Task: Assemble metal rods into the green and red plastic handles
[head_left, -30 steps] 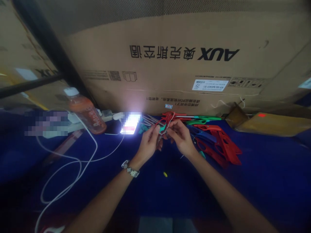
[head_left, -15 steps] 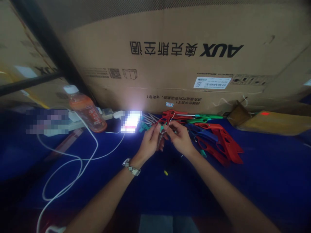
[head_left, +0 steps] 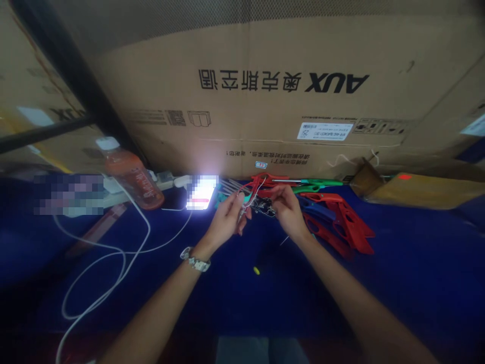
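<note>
My left hand [head_left: 226, 216] is closed on a small teal plastic piece [head_left: 247, 197], which shows at the thumb and fingertips. Thin red and white wires [head_left: 260, 184] loop up from around it. To the right and apart from it, my right hand [head_left: 287, 211] has its fingers curled in a pinch; whatever is between them is too small to make out. Between the hands lies a dark tangle of small parts and wires [head_left: 265, 205]. Just beyond the right hand are red plastic housings [head_left: 354, 227], a blue one [head_left: 319, 210] and a green one [head_left: 322, 182].
A lit phone [head_left: 202, 192] leans at the back left, beside an orange drink bottle [head_left: 132, 177]. White cable [head_left: 123, 268] loops over the blue tabletop [head_left: 212, 308]. A yellow bit [head_left: 256, 271] lies in front. Behind stands a large cardboard box [head_left: 246, 106]; a brown packet [head_left: 428, 191] is at right.
My hands have moved apart: the left slightly left with the teal piece, the right away from it. The dark tangle between them now shows. The view has shifted slightly.
</note>
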`<state>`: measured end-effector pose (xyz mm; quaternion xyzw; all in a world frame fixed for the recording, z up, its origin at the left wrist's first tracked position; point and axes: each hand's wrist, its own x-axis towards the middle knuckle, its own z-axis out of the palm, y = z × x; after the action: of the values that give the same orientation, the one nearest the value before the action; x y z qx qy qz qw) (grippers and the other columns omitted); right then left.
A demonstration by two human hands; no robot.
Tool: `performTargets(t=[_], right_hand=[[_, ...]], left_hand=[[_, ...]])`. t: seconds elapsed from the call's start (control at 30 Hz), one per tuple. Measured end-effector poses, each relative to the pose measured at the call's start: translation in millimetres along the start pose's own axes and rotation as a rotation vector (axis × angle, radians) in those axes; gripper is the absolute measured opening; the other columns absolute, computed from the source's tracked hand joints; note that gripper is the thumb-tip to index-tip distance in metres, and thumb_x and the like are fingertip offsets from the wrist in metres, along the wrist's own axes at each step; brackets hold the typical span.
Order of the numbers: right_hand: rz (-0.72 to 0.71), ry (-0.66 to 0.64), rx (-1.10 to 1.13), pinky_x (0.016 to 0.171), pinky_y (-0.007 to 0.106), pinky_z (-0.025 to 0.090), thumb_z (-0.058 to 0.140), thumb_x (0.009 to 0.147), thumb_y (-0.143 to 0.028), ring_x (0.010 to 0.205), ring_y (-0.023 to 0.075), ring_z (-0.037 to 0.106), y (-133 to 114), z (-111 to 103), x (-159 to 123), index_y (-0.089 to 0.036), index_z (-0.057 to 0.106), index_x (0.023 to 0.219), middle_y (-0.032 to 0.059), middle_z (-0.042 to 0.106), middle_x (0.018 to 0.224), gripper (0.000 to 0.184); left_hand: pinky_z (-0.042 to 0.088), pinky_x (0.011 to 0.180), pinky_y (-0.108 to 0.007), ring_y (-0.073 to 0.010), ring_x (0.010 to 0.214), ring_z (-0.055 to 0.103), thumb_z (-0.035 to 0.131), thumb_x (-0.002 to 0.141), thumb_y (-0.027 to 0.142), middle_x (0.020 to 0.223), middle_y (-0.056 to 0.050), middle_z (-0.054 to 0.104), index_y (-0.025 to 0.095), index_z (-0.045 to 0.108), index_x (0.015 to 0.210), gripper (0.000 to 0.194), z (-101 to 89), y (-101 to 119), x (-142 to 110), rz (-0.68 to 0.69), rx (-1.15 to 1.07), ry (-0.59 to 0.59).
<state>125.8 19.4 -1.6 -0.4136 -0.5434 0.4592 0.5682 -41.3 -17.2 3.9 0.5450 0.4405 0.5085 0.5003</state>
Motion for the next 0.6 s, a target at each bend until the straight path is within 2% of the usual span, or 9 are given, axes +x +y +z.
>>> performTargets(t=[0.1, 0.2, 0.3, 0.37, 0.43, 0.53, 0.6], right_hand=[[0.255, -0.133, -0.097, 0.037, 0.020, 0.022, 0.064, 0.075, -0.038, 0.044, 0.0077, 0.039, -8, 1, 1, -0.020, 0.055, 0.082, -0.0040, 0.053, 0.060, 0.021], [0.494, -0.271, -0.090, 0.034, 0.019, 0.013, 0.058, 0.082, -0.050, 0.036, 0.0069, 0.037, -18, 6, -1, -0.018, 0.059, 0.089, -0.0011, 0.058, 0.056, 0.033], [0.494, -0.284, -0.074, 0.033, 0.017, 0.014, 0.065, 0.074, -0.035, 0.034, 0.0058, 0.038, -18, 9, -3, -0.021, 0.057, 0.097, -0.0058, 0.057, 0.057, 0.028], [0.397, -0.277, -0.087, 0.034, 0.016, 0.022, 0.066, 0.065, -0.022, 0.035, 0.0055, 0.041, -14, 8, -3, -0.023, 0.056, 0.102, -0.0094, 0.057, 0.059, 0.038], [0.349, -0.279, -0.083, 0.034, 0.016, 0.026, 0.063, 0.061, -0.017, 0.036, 0.0058, 0.045, -11, 6, -4, -0.024, 0.055, 0.103, -0.0090, 0.060, 0.066, 0.043], [0.488, -0.293, 0.059, 0.033, 0.017, 0.022, 0.056, 0.066, -0.022, 0.038, 0.0096, 0.053, -10, 3, -1, -0.023, 0.052, 0.101, -0.0015, 0.069, 0.079, 0.035], [0.598, -0.339, 0.176, 0.032, 0.019, 0.025, 0.051, 0.074, -0.028, 0.043, 0.0142, 0.061, -11, 3, 4, -0.021, 0.052, 0.099, 0.0051, 0.073, 0.086, 0.027]], left_hand=[[0.032, 0.030, -0.016, -0.0076, 0.031, 0.041, 0.046, 0.093, 0.063, 0.043, 0.006, 0.046, 0.018, 0.055, 0.076, 0.049, -7.0, 1, 1, -0.004, 0.032, -0.010], [0.032, 0.031, -0.017, -0.0084, 0.031, 0.043, 0.046, 0.094, 0.063, 0.044, 0.005, 0.048, 0.019, 0.056, 0.078, 0.048, -9.1, 2, 1, 0.007, 0.022, -0.029], [0.033, 0.031, -0.017, -0.0087, 0.032, 0.044, 0.047, 0.093, 0.063, 0.046, 0.005, 0.050, 0.019, 0.056, 0.079, 0.048, -8.8, 2, 0, 0.017, 0.002, -0.044], [0.033, 0.031, -0.017, -0.0083, 0.032, 0.043, 0.047, 0.093, 0.064, 0.046, 0.005, 0.050, 0.019, 0.056, 0.077, 0.049, -9.5, 3, 0, 0.014, -0.005, -0.041], [0.033, 0.032, -0.018, -0.0083, 0.032, 0.043, 0.047, 0.093, 0.065, 0.045, 0.005, 0.049, 0.018, 0.056, 0.076, 0.050, -11.7, 5, 0, 0.016, -0.016, -0.036], [0.034, 0.032, -0.018, -0.0081, 0.032, 0.041, 0.048, 0.093, 0.064, 0.044, 0.005, 0.047, 0.018, 0.056, 0.074, 0.050, -17.1, 7, 1, 0.000, -0.033, -0.067], [0.034, 0.032, -0.019, -0.0073, 0.032, 0.041, 0.051, 0.092, 0.063, 0.050, 0.003, 0.052, 0.018, 0.056, 0.076, 0.048, -22.0, 8, 1, -0.025, -0.064, -0.095]])
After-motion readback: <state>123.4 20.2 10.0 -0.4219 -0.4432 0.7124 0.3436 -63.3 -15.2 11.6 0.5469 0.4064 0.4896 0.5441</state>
